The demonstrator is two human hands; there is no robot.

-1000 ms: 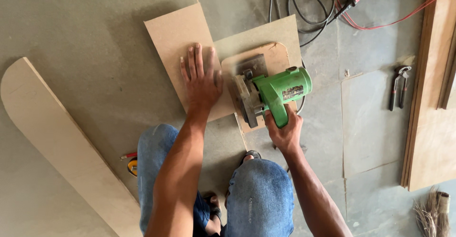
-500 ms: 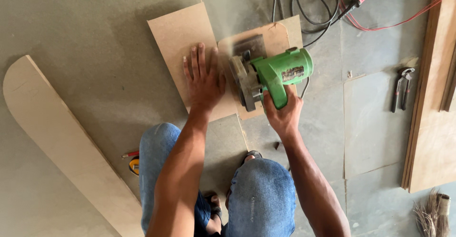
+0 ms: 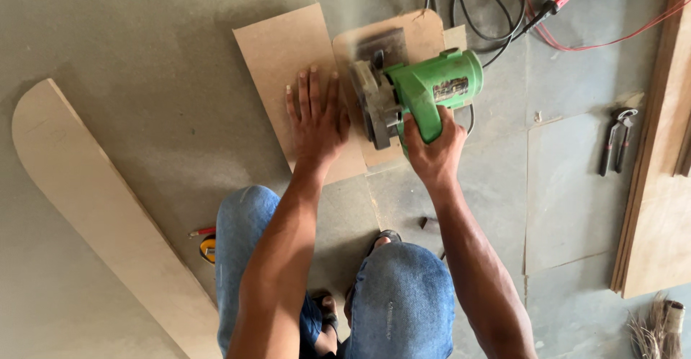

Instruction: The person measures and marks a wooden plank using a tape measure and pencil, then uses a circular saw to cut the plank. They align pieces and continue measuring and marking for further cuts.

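Observation:
A green hand-held circular saw [image 3: 421, 96] rests on a tan fibreboard panel [image 3: 281, 64] lying on the grey floor. My right hand [image 3: 432, 147] grips the saw's handle from behind. Its blade guard sits along the panel's cut line, with a haze of dust over the board ahead of it. My left hand [image 3: 317, 121] lies flat on the panel, fingers spread, just left of the blade. A narrower rounded strip of the same board [image 3: 421, 32] lies under the saw's base. My knees in blue jeans are below.
A long rounded-end board [image 3: 93, 208] lies at the left. Black and red cables [image 3: 518, 14] trail at the top. Pincers [image 3: 615, 139] lie on the floor at right beside stacked plywood sheets [image 3: 658, 186]. A yellow tape measure and red pencil [image 3: 205, 242] sit by my left knee.
The saw has travelled forward along the panel, away from me, with my right hand on it. My left hand stayed pressed on the panel. Dust now hangs ahead of the blade.

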